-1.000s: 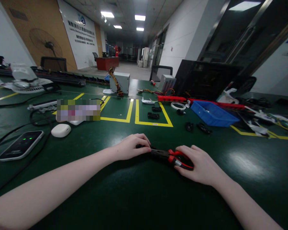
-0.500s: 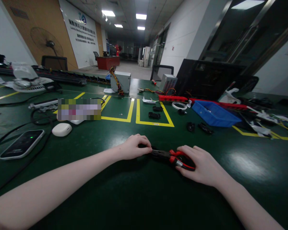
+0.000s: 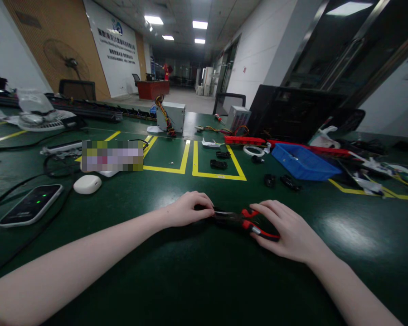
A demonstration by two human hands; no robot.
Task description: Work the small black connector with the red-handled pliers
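Note:
My right hand (image 3: 285,228) is wrapped round the handles of red-and-black pliers (image 3: 261,230), whose handles are spread apart. Their dark jaws point left toward the fingertips of my left hand (image 3: 192,208). Thumb and fingers of that hand are pinched together at a small dark piece (image 3: 204,208), mostly hidden and too dark to identify. Jaw tips and pinched fingers meet or nearly meet; I cannot tell whether the jaws hold anything. Both hands are low over the green table (image 3: 190,280).
Black parts (image 3: 218,164) lie in a yellow-taped square, with others (image 3: 290,182) near a blue bin (image 3: 304,163). At left are a phone-like device (image 3: 32,205), a white case (image 3: 87,184) and black cables. A metal power supply box (image 3: 172,117) stands at the back.
The pliers' handles are spread wider, and my right hand has opened with them, shifting slightly right. My left hand stays almost in place, still pinching.

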